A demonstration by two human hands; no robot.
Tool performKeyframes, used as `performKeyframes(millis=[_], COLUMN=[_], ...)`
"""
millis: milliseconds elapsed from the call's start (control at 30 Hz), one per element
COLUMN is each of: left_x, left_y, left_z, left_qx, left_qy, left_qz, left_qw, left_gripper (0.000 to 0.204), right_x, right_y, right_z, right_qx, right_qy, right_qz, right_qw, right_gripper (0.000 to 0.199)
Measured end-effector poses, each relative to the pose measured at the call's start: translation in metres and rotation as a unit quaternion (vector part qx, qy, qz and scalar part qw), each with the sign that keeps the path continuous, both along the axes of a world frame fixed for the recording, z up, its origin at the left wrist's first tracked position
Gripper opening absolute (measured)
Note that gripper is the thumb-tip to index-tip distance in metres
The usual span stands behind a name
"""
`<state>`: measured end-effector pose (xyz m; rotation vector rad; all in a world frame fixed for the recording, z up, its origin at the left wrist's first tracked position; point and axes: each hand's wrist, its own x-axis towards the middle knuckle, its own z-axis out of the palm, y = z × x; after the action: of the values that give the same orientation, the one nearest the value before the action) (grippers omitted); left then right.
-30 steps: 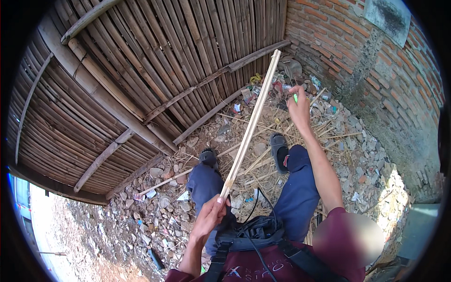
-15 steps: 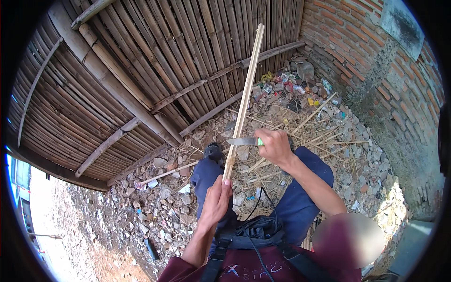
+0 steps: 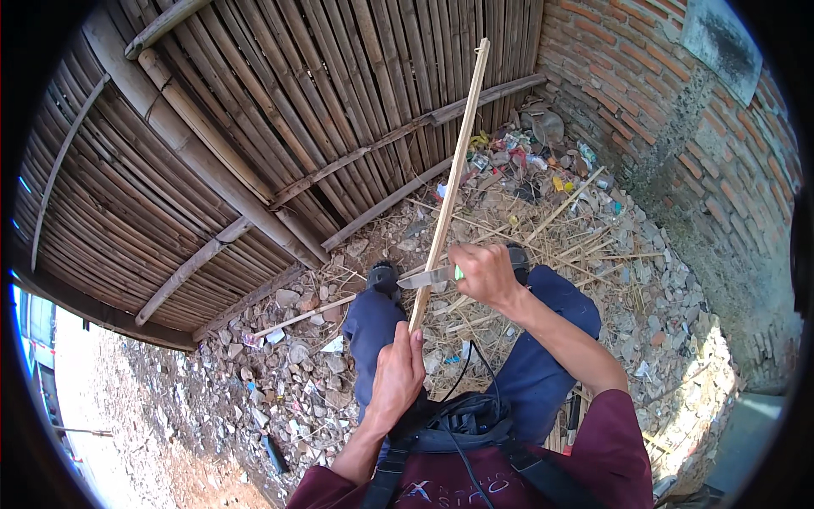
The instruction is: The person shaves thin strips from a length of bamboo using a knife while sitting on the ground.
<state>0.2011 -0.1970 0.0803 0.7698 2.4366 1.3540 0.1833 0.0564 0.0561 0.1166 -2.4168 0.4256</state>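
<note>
A long split bamboo strip (image 3: pixel 458 157) rises away from me, its near end gripped in my left hand (image 3: pixel 397 371). My fingers and thumb wrap round that end in front of my lap. In my right hand (image 3: pixel 487 276) is a knife (image 3: pixel 430 277) with a green handle, most of which the fist hides. Its broad blade lies across the strip a little above my left hand, touching it, with the tip pointing left.
Stones and litter (image 3: pixel 543 161) cover the ground, with bamboo shavings (image 3: pixel 564 250) scattered beyond my knees. A bamboo slat wall (image 3: pixel 339 102) stands ahead and left, a brick wall (image 3: pixel 619 76) at right. A cable (image 3: pixel 483 360) hangs by the black pouch (image 3: pixel 462 420) at my waist.
The knife has slid down the strip toward my left hand, its tip now lower and farther left. The strip's far end has swung slightly right.
</note>
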Motion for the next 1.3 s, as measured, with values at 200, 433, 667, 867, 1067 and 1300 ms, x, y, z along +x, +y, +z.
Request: performKeyframes(millis=[200,433,667,867,1067,1300], left_x=[0.004,0.008,0.006,0.011,0.007,0.010], left_y=[-0.001,0.000,0.000,-0.005,-0.002,-0.003], left_z=[-0.007,-0.004,-0.008,-0.012,-0.007,-0.017], left_qx=[-0.031,-0.060,-0.076,-0.091,-0.089,-0.074], left_qy=[0.019,0.038,0.050,0.073,0.068,0.081], left_qz=[0.007,0.022,0.023,0.018,0.017,-0.006], left_qw=[0.999,0.997,0.996,0.993,0.994,0.994], left_gripper=[0.018,0.016,0.015,0.013,0.013,0.012], right_x=[-0.004,-0.010,-0.016,-0.006,-0.011,-0.020], right_y=[0.013,0.032,0.034,0.010,0.028,0.043], right_z=[0.015,0.013,0.010,-0.003,0.004,0.016], right_qx=[-0.005,-0.007,-0.009,0.011,0.006,0.038], right_qy=[0.003,-0.025,-0.054,-0.012,-0.019,-0.040], right_qz=[-0.024,-0.059,-0.031,0.014,-0.054,-0.095], right_qw=[1.000,0.998,0.998,1.000,0.998,0.994], right_gripper=[0.010,0.010,0.016,0.024,0.024,0.014])
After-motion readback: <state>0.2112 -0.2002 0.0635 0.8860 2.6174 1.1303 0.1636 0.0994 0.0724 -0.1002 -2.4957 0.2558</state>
